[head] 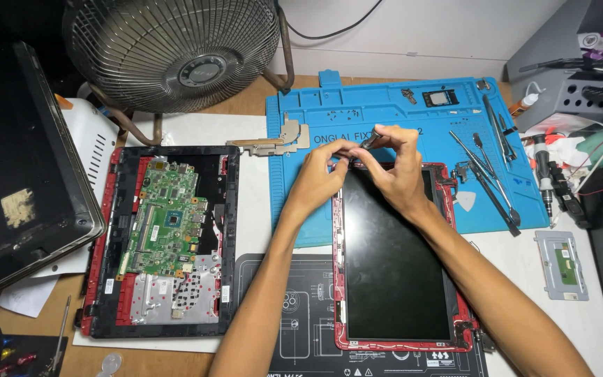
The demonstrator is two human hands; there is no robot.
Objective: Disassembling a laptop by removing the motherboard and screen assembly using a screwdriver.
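Left hand (pixel 319 183) and right hand (pixel 396 171): fingers pinched on a small dark part (pixel 369 142) above screen panel (pixel 393 258). Nearby: opened laptop base (pixel 165 237), fan (pixel 172 52), tweezers (pixel 486 178). Blue mat (pixel 357 108), wooden tabletop (pixel 246 105).

— How is the light falling?
— Bright, even light is coming from above, washing the wall (pixel 455 28) and paper almost white. The hands (pixel 361 167) are casting only soft shadows on the mat (pixel 385 105).
— Any glare or blur?
— The screen (pixel 392 258) is staying dull black. The left edge is sinking into darkness, and the corners are bending slightly.
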